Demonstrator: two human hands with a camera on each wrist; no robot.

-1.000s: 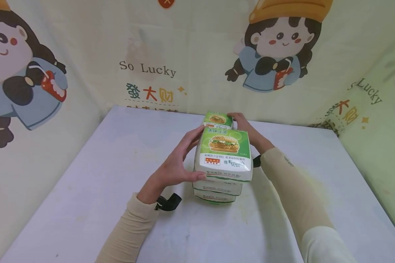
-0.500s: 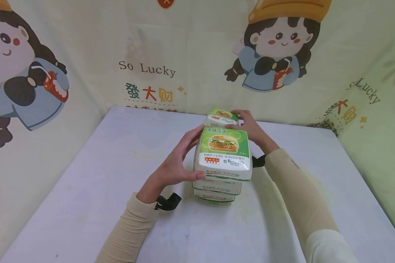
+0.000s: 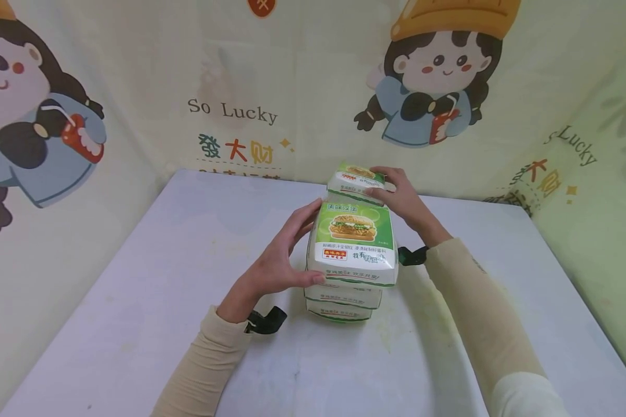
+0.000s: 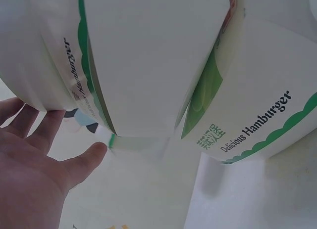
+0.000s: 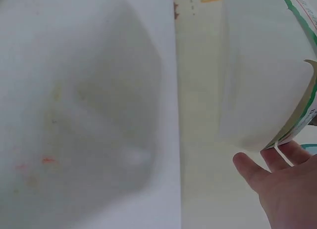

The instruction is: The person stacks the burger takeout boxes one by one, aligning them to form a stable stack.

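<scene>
Several green-and-white hamburger boxes are stacked on the table. My left hand holds the top hamburger box of the front stack along its left side, thumb at the front and fingers toward the back corner. Two lower hamburger boxes show beneath it. Just behind, my right hand grips another hamburger box by its right side; it sits higher and tilted, partly overlapped by the front box. In the right wrist view, the thumb and fingertips touch the lower edge of that white box.
The white table reaches back to a cream cloth wall printed with cartoon figures and lettering. Side cloths stand at left and right. A black wrist strap mount sticks out from the left wrist, another from the right.
My right hand has raised the rear hamburger box and shifted it slightly right, so more of its front side shows. My left hand has stayed on the front box.
</scene>
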